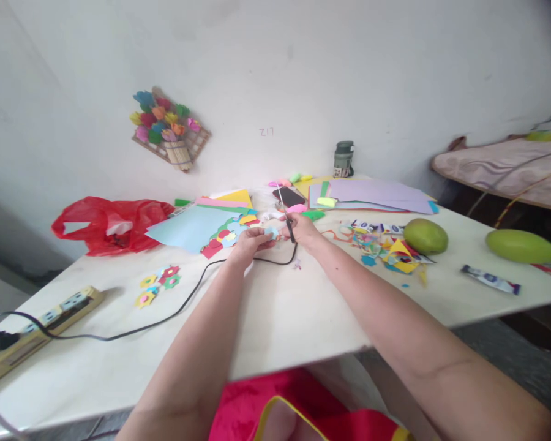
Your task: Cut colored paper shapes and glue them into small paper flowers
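The left hand (253,241) is pinching a small blue paper (271,232), and the right hand (303,228) is gripping the scissors (289,229) above the white table (298,318).

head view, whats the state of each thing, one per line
scissors: held in right hand, blade opening unclear
light blue paper: pinched in left hand
phone: flat, screen dark
power strip: black plug in
red bag: crumpled
green fruits: whole
paper scraps: loose pile

The wall (284,73) bears pinkish handwriting that looks like "Z17". Dark lettering on the white strip (377,227) cannot be read surely.
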`<move>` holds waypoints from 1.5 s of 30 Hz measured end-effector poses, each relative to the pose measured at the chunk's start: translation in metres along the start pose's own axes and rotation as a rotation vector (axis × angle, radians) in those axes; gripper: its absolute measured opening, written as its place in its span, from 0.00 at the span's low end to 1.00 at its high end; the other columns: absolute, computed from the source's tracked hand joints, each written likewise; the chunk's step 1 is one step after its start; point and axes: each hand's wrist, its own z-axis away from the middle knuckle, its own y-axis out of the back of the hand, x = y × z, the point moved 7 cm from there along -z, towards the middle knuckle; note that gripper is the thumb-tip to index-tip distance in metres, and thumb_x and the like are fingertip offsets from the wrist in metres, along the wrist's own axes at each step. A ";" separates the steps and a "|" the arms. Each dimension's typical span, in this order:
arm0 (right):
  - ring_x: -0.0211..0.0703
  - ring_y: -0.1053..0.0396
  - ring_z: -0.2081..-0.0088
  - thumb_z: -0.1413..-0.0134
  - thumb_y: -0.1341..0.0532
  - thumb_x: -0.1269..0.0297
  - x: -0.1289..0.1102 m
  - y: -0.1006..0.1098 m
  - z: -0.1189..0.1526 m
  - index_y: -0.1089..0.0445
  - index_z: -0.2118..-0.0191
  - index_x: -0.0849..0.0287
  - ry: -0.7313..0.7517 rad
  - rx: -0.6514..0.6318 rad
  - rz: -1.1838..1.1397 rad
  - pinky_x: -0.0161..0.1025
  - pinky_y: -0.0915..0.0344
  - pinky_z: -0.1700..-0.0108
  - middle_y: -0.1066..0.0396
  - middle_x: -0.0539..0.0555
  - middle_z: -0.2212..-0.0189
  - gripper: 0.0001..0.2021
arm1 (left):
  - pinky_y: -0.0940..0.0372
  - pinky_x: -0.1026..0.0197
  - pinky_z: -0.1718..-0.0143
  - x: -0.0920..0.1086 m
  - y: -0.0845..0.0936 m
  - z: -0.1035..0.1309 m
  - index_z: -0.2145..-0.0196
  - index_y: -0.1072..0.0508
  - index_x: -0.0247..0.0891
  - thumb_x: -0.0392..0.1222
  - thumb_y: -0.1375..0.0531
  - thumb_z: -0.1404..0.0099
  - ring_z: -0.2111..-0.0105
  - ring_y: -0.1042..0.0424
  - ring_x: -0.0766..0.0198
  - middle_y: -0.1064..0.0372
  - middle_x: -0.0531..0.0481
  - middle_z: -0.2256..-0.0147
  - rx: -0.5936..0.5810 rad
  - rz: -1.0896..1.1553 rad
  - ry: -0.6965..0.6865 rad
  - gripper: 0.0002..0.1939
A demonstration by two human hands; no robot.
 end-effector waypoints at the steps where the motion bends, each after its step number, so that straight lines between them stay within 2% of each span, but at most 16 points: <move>1: 0.31 0.37 0.84 0.65 0.39 0.83 0.001 0.000 -0.001 0.35 0.66 0.62 0.005 0.001 0.002 0.27 0.41 0.82 0.38 0.42 0.86 0.16 | 0.32 0.62 0.65 0.000 0.000 0.000 0.77 0.35 0.34 0.41 0.32 0.56 0.76 0.28 0.67 0.31 0.54 0.78 0.000 0.011 0.006 0.15; 5: 0.31 0.37 0.83 0.64 0.40 0.82 0.008 0.003 -0.007 0.35 0.65 0.62 0.020 -0.014 0.009 0.26 0.42 0.82 0.37 0.43 0.85 0.16 | 0.31 0.59 0.67 -0.002 0.000 0.000 0.74 0.37 0.35 0.41 0.32 0.56 0.75 0.26 0.62 0.29 0.51 0.77 0.014 0.045 0.038 0.17; 10: 0.32 0.38 0.86 0.61 0.39 0.80 0.009 0.004 -0.004 0.37 0.64 0.63 -0.052 -0.064 0.065 0.27 0.46 0.85 0.35 0.45 0.84 0.14 | 0.31 0.58 0.64 -0.002 0.003 -0.004 0.74 0.37 0.34 0.40 0.33 0.52 0.71 0.25 0.60 0.28 0.48 0.75 0.034 0.085 -0.012 0.15; 14: 0.31 0.38 0.85 0.58 0.35 0.71 0.003 0.004 0.004 0.36 0.70 0.63 -0.070 -0.134 0.158 0.27 0.49 0.87 0.34 0.48 0.84 0.09 | 0.32 0.55 0.60 -0.002 0.006 -0.004 0.73 0.37 0.34 0.40 0.34 0.51 0.69 0.25 0.59 0.27 0.47 0.73 0.043 0.104 -0.037 0.15; 18: 0.31 0.39 0.86 0.58 0.34 0.59 0.003 0.005 0.003 0.36 0.75 0.63 -0.039 -0.235 0.313 0.27 0.53 0.89 0.34 0.50 0.84 0.13 | 0.32 0.54 0.60 -0.004 0.007 -0.003 0.69 0.36 0.34 0.41 0.34 0.51 0.68 0.25 0.58 0.27 0.47 0.72 0.061 0.121 -0.052 0.16; 23: 0.35 0.36 0.86 0.63 0.33 0.53 0.013 0.008 -0.002 0.36 0.76 0.62 -0.051 -0.309 0.390 0.27 0.52 0.90 0.35 0.50 0.85 0.17 | 0.32 0.55 0.59 -0.008 0.009 -0.004 0.67 0.36 0.34 0.41 0.35 0.50 0.68 0.25 0.59 0.27 0.46 0.71 0.076 0.158 -0.081 0.15; 30: 0.34 0.37 0.86 0.64 0.33 0.50 0.017 0.006 -0.002 0.34 0.75 0.62 -0.025 -0.359 0.424 0.27 0.52 0.90 0.35 0.50 0.85 0.18 | 0.32 0.56 0.59 -0.013 0.013 -0.005 0.73 0.39 0.35 0.38 0.35 0.49 0.70 0.25 0.61 0.27 0.47 0.72 0.136 0.186 -0.026 0.13; 33: 0.32 0.40 0.87 0.64 0.33 0.51 0.020 0.005 -0.004 0.32 0.73 0.62 -0.016 -0.347 0.453 0.27 0.52 0.90 0.36 0.48 0.85 0.18 | 0.32 0.56 0.60 -0.011 0.014 -0.004 0.73 0.40 0.35 0.37 0.35 0.50 0.70 0.25 0.61 0.27 0.47 0.72 0.168 0.198 -0.049 0.15; 37: 0.29 0.44 0.87 0.64 0.34 0.54 0.022 0.000 -0.010 0.31 0.74 0.61 0.075 -0.316 0.437 0.27 0.48 0.87 0.39 0.45 0.87 0.15 | 0.33 0.55 0.59 -0.008 0.015 -0.001 0.73 0.41 0.36 0.37 0.35 0.51 0.68 0.25 0.59 0.27 0.48 0.73 0.176 0.244 -0.099 0.16; 41: 0.29 0.43 0.84 0.64 0.34 0.56 0.024 -0.004 -0.012 0.30 0.72 0.60 0.119 -0.290 0.419 0.27 0.44 0.84 0.39 0.45 0.85 0.14 | 0.33 0.54 0.58 -0.007 0.016 0.000 0.72 0.40 0.36 0.37 0.35 0.50 0.67 0.25 0.59 0.27 0.46 0.70 0.164 0.278 -0.132 0.15; 45: 0.31 0.42 0.82 0.63 0.35 0.57 0.023 -0.005 -0.011 0.30 0.73 0.60 0.129 -0.252 0.401 0.28 0.43 0.82 0.39 0.45 0.84 0.12 | 0.33 0.54 0.59 -0.009 0.016 -0.002 0.69 0.38 0.35 0.37 0.37 0.47 0.68 0.25 0.59 0.27 0.45 0.71 0.198 0.213 -0.097 0.12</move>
